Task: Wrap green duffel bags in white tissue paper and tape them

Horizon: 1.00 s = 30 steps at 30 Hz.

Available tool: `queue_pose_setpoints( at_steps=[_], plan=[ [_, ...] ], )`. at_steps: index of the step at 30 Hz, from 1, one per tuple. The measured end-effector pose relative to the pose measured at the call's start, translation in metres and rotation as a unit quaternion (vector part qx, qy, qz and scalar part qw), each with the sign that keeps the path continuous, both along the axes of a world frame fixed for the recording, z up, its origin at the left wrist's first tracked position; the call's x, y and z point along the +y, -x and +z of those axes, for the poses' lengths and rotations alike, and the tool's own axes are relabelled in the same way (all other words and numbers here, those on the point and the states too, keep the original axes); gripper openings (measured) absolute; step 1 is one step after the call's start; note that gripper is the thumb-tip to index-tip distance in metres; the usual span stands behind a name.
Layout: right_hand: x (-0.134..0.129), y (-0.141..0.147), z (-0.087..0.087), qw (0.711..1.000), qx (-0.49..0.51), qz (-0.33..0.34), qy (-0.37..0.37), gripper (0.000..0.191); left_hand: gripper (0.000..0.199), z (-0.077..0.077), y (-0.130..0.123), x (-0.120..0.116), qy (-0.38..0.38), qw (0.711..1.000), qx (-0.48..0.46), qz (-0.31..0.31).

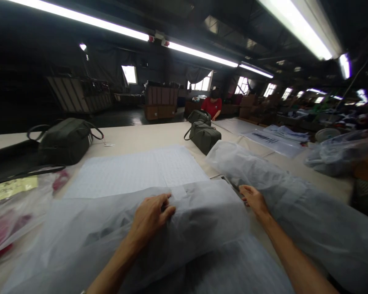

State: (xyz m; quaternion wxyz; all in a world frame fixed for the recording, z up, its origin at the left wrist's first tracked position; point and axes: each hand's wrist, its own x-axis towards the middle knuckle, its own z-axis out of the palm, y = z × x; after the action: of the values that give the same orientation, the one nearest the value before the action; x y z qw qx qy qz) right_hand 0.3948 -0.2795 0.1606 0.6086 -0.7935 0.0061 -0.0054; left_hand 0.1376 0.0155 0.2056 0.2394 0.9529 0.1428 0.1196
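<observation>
A frosted plastic bag with a dark item showing dimly inside lies across the table in front of me. My left hand rests on top of this bag, thumb apart from its bent fingers. At the bag's right end, my right hand is closed in a pinch beside a small dark, narrow object. What exactly sits between those fingertips is too small to name. Another filled frosted bag stretches along the right. Beyond the near bag lies a stack of thin white sheets.
Dark green handbags stand on the table: one at left, others at the far middle. A clear bag with red contents lies near left. Printed plastic sheets are at right. A person in red works across the table.
</observation>
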Motion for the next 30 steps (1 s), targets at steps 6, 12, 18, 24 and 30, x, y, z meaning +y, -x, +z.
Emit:
queue_pose_setpoints(
  at_steps=[6,12,18,24,30],
  plan=[
    [0.059,0.103,0.055,0.913,-0.373,0.126,0.102,0.025,0.013,0.0,0.0,0.001,0.012,1.0,-0.004,0.007],
    [0.138,0.167,0.034,0.798,-0.449,0.382,0.125,0.015,0.026,-0.003,0.0,0.003,0.007,1.0,-0.019,-0.004],
    [0.14,0.146,0.009,0.837,-0.388,0.378,0.078,0.015,0.019,0.001,0.002,0.015,-0.023,0.998,0.019,-0.064],
    [0.141,0.154,0.012,0.839,-0.403,0.357,0.084,0.014,0.014,-0.007,0.0,0.017,-0.059,0.996,-0.035,-0.057],
    [0.143,0.15,0.001,0.821,-0.454,0.318,0.138,0.02,0.016,-0.006,-0.002,0.019,-0.009,0.999,-0.035,-0.027]
  ],
)
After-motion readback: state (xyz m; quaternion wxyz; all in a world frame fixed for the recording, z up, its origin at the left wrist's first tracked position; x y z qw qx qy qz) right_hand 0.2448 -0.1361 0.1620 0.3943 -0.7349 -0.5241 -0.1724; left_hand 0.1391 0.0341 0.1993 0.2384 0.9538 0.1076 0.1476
